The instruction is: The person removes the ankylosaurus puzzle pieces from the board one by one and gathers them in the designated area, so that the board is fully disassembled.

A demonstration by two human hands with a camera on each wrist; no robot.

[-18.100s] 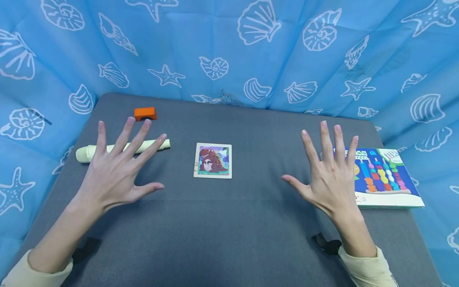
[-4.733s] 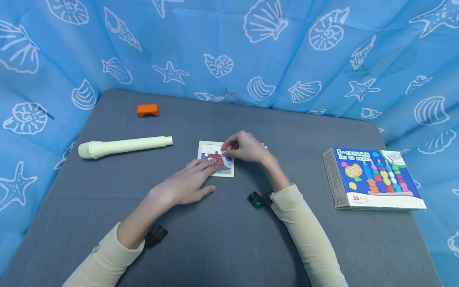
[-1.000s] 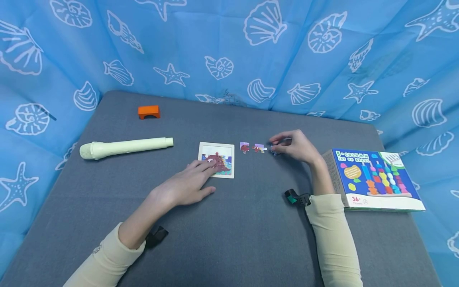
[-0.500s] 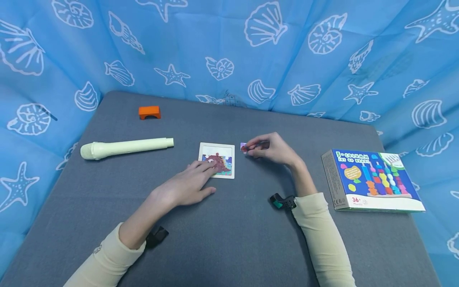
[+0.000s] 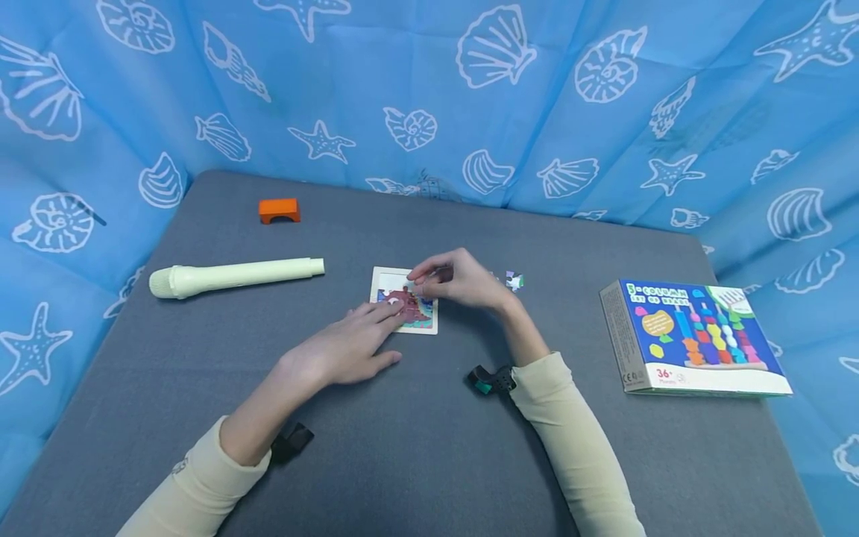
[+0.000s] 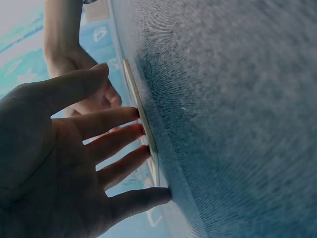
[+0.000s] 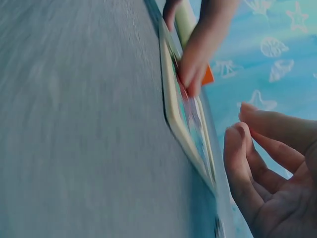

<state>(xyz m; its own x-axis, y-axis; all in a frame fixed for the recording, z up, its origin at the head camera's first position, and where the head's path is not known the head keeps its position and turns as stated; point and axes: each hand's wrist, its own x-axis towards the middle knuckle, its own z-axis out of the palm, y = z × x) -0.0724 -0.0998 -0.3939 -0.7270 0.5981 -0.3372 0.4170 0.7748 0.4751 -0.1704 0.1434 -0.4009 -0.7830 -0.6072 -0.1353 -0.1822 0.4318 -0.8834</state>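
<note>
Left hand, fingers extended, rested on the dinosaur puzzle toward the surface's far edge; right hand apparently pinched a small piece over the puzzle.

Noted: grey table with woven cloth surface and rounded far corners. Logged directly on it, placed by reference to the square puzzle board, itself lying flat, pale rim upward. Left of puzzle board: pale green microphone, lying lengthwise, with textured head at the end away from the board. Beyond and left of puzzle board: orange block with arched cutout along its lower side. Near puzzle board, to its right: small loose puzzle piece. Well right of puzzle board: blue box, flat, with bead picture upward.
</note>
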